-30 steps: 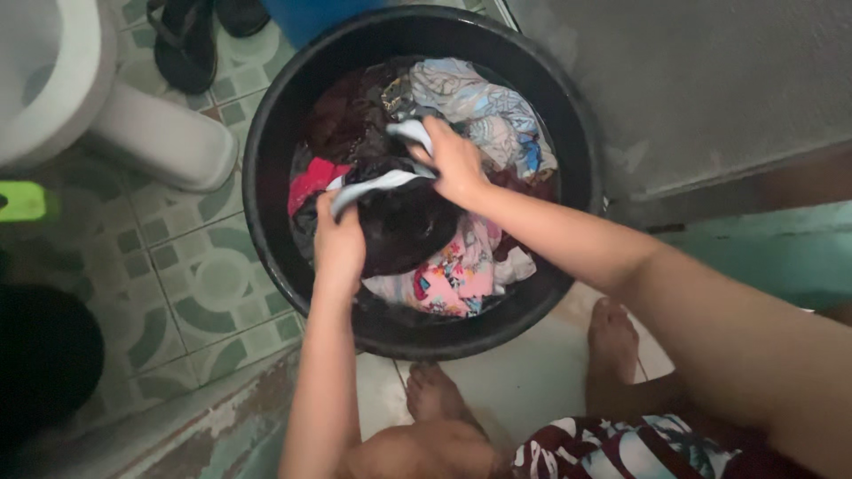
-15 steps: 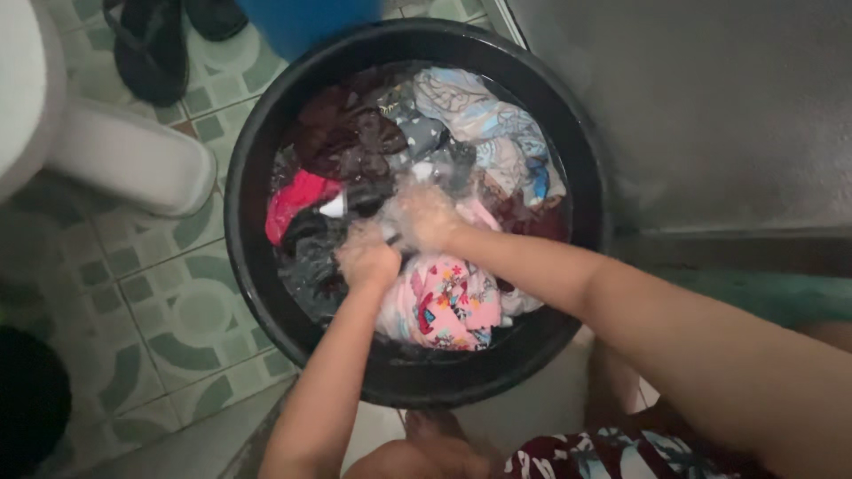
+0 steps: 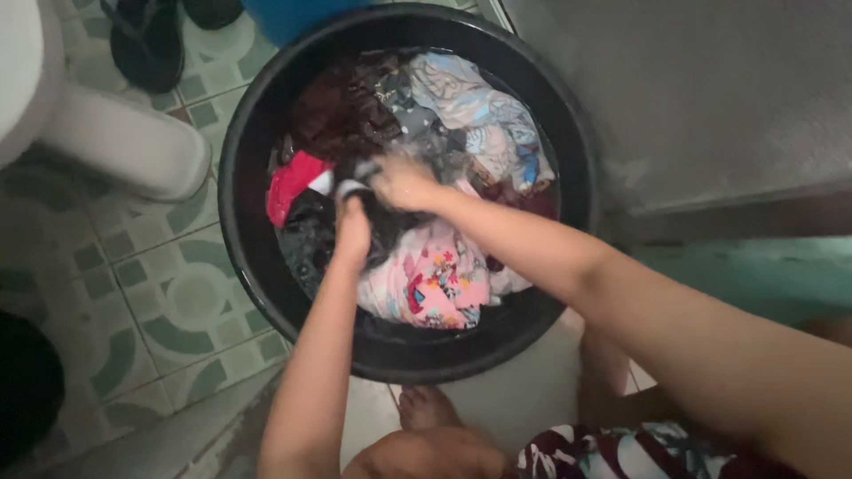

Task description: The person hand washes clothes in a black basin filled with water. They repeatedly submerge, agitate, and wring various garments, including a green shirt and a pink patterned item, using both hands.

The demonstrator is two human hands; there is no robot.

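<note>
both hands work near the middle of the black basin (image 3: 238, 222); the left hand (image 3: 352, 232) is curled tight on a dark garment with a white edge (image 3: 355, 189); the right hand (image 3: 402, 182), blurred, seems clenched on the same cloth; a pink printed cloth (image 3: 435, 282) lies toward the near rim.

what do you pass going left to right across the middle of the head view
white toilet base → patterned floor tiles → black basin → red cloth → left hand → right hand → pale blue cloth → grey wall
</note>
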